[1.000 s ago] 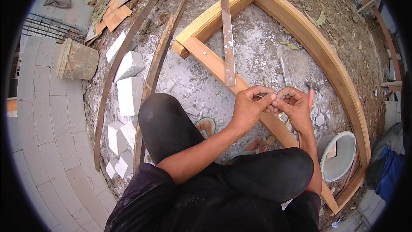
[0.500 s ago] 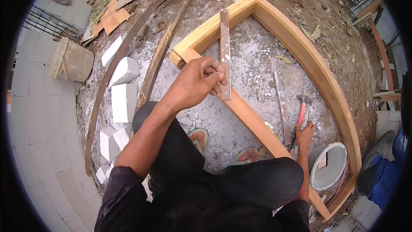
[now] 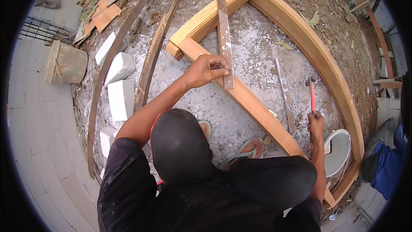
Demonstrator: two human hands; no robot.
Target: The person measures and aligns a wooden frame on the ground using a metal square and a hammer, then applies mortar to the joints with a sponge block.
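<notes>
A large light-brown wooden frame (image 3: 328,62) lies in front of me, with a flat plank (image 3: 257,111) forming its near side. A narrow paint-spotted strip of wood (image 3: 224,34) crosses from the far left side of the frame onto this plank. My left hand (image 3: 209,69) is closed in a pinch at the near end of the strip; whatever is between the fingertips is too small to make out. On the right, my right hand (image 3: 315,124) grips a hammer (image 3: 312,94) by its red and black handle, head pointing away from me, inside the frame's outline.
A second spotted strip (image 3: 285,96) lies on the rough ground within the frame. At the frame's right corner stands a pale bucket (image 3: 338,152). White blocks (image 3: 120,99), long dark boards (image 3: 161,38) and a dirty bucket (image 3: 68,62) are on the left.
My left hand's pinching fingers have come down against the near end of the strip. My right hand has lifted the hammer and moved it slightly right. The whole view has shifted a little.
</notes>
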